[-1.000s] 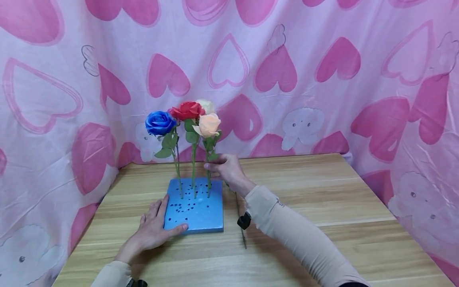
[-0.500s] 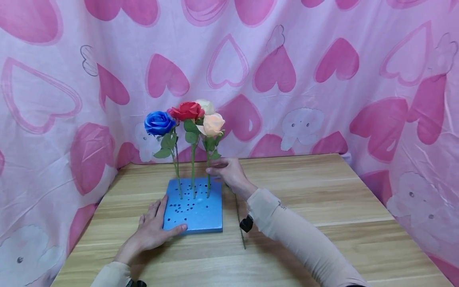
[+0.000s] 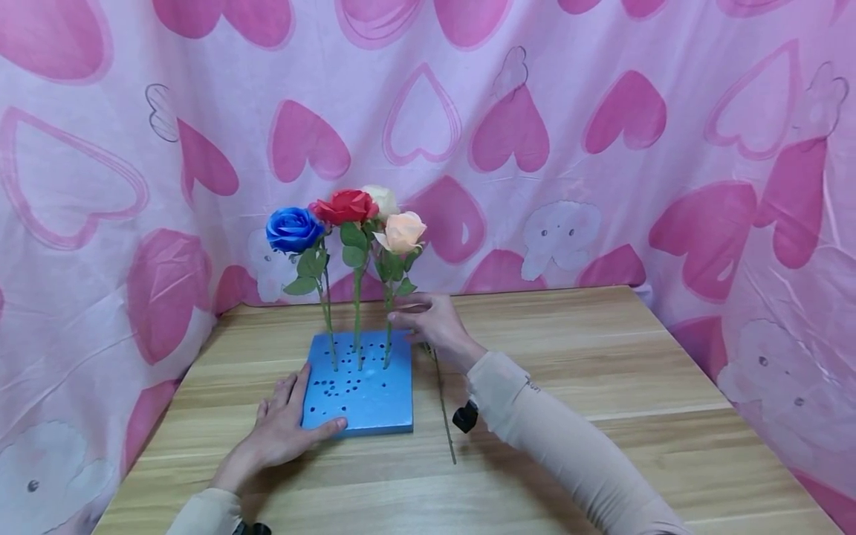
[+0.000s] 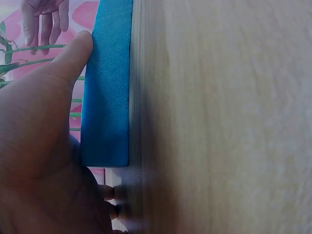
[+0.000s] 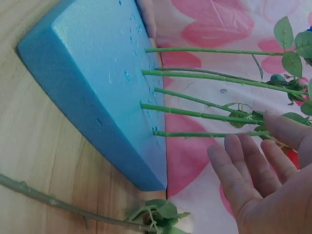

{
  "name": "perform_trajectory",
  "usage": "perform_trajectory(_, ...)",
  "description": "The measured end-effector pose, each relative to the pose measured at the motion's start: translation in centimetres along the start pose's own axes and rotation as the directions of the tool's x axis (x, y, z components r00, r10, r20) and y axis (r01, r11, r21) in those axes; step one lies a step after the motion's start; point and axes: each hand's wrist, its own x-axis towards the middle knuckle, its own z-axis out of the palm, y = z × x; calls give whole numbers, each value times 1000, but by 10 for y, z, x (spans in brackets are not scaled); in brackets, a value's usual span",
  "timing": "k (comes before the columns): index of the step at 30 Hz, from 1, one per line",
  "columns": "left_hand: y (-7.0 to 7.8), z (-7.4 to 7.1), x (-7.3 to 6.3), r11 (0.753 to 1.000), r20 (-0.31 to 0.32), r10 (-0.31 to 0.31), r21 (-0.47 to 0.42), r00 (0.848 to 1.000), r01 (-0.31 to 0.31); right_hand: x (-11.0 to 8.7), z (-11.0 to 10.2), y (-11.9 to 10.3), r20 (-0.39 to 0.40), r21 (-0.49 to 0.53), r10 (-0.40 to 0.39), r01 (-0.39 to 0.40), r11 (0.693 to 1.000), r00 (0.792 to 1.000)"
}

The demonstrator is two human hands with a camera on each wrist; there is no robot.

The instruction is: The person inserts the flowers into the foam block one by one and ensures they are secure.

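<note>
Several artificial roses stand upright in a blue foam block (image 3: 377,405) dotted with holes: a blue rose (image 3: 293,229), a red rose (image 3: 345,206), a white rose (image 3: 381,199) and a peach rose (image 3: 403,232) among them. My left hand (image 3: 284,427) rests against the block's near left corner, thumb on the front edge and fingers lying along the left side. Beside the peach rose's stem is my right hand (image 3: 435,323). In the right wrist view its fingers (image 5: 253,165) are spread and loose next to the green stems (image 5: 195,114).
To the right of the block a loose flower stem (image 3: 444,412) lies on the wooden table (image 3: 568,364), partly under the right forearm. Leaves (image 5: 163,212) on it show in the right wrist view. A pink heart-patterned curtain (image 3: 568,134) surrounds the table.
The peach rose's bloom has swung to the right, away from the red one. My right hand's fingers have loosened from its stem. The left hand stays put on the block.
</note>
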Motion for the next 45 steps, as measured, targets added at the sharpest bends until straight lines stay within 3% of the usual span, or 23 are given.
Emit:
perform_trajectory(22, 2, -3, -3, 1000, -11, 16, -2, 1000, -16, -12, -34, -5, 2, 61, 23, -23, 998, 1000)
perform_trajectory(34, -1, -2, -1, 1000, -6, 5, 8, 1000, -5, -20, -53, -2, -43, 71, 35, -32, 997, 998)
perform_trajectory(45, 1, -1, -2, 1000, 5, 6, 0, 1000, -6, -28, -69, 11, -89, 35, 96, -93, 995, 991)
